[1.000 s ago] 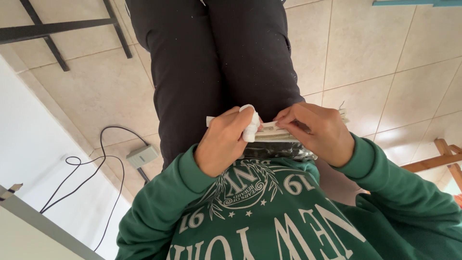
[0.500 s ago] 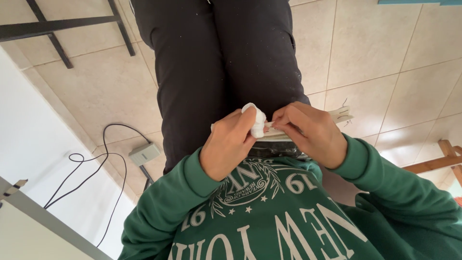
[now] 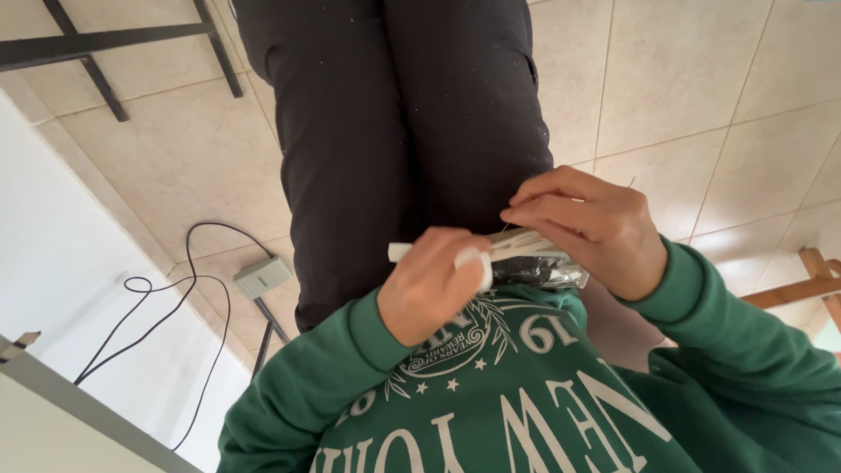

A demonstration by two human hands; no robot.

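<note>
Since a second ago both hands have shifted right. At frame centre, left hand (image 3: 431, 285) pinches a white strip (image 3: 477, 263); right hand (image 3: 587, 229) grips a clear packet (image 3: 539, 270) of dark contents.

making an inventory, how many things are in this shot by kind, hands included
hands: 2 (left hand, right hand)
clear packet with dark contents: 1
white strip: 1
grey power adapter: 1
black cable: 1
total: 6
</note>
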